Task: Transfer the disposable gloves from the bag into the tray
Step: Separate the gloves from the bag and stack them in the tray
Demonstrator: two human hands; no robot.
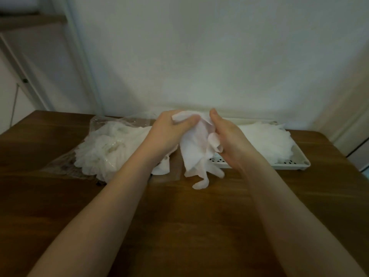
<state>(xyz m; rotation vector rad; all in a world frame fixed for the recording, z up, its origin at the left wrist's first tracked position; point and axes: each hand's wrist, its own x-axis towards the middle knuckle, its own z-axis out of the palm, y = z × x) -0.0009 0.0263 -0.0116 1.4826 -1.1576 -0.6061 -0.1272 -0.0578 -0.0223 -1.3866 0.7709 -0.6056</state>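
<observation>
Held glove: a thin, translucent white disposable plastic glove (196,150) hangs crumpled between both hands, above the worktop gap between bag and tray, its finger ends trailing down near the wood.
Left hand: the left hand (169,130) has its fingers curled round the glove's upper edge, thumb pressed over the bunched film.
Right hand: the right hand (227,136) holds the glove's right side, fingers mostly straight and close together; whether they pinch it underneath I cannot tell.
Bag: a clear, crinkled plastic bag (95,124) lies left, with a heap of white gloves (103,148) spilling from it.
Tray: a pale, rectangular perforated plastic tray (299,162) sits right, already carrying a white pile of gloves (265,138).
Risk: the film looks slippery and clingy; a second glove could drag out with it, or the dangling end could catch the tray's near rim and fall short.
Surface: a dark brown wooden worktop (179,216).
Room: a plain whitish wall (199,56) stands behind; a pale door frame (83,62) is far left.
</observation>
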